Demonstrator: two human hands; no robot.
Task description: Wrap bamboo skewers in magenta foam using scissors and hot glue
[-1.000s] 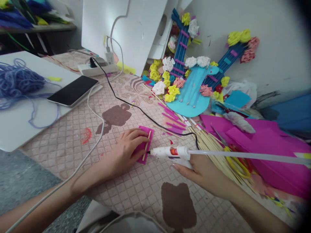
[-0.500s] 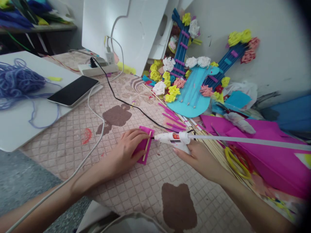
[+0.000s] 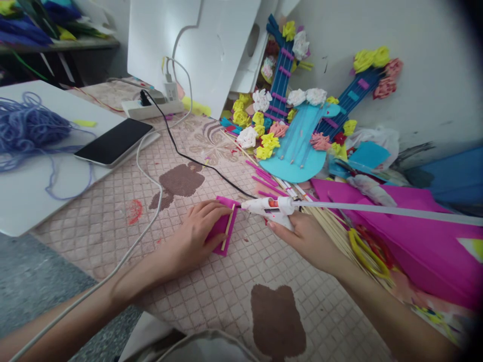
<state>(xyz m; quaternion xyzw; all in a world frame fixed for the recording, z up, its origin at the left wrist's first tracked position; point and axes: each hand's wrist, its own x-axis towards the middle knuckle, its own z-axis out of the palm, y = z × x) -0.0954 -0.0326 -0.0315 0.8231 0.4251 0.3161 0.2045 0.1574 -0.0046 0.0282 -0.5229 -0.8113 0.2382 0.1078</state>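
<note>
Magenta paper (image 3: 220, 228) at frame centre seemed light, easily creased, best held near its edges; our half-curled left hand (image 3: 196, 227) held it down, our right hand (image 3: 305, 235) gripped the glue gun (image 3: 277, 213).

Magenta paper (image 3: 220, 229): a small rectangle, lying on the desk (image 3: 211, 301), partly covered by the left hand (image 3: 196, 230).
Wooden stick (image 3: 228, 226): thin, pale, running lengthwise along the paper's right side.
Glue gun (image 3: 264, 205): white, gripped in the right hand (image 3: 311, 242), dark nozzle right by the stick's far end; contact unclear!
Glue stick (image 3: 377, 208): long, translucent, jutting from the gun's back.
</note>
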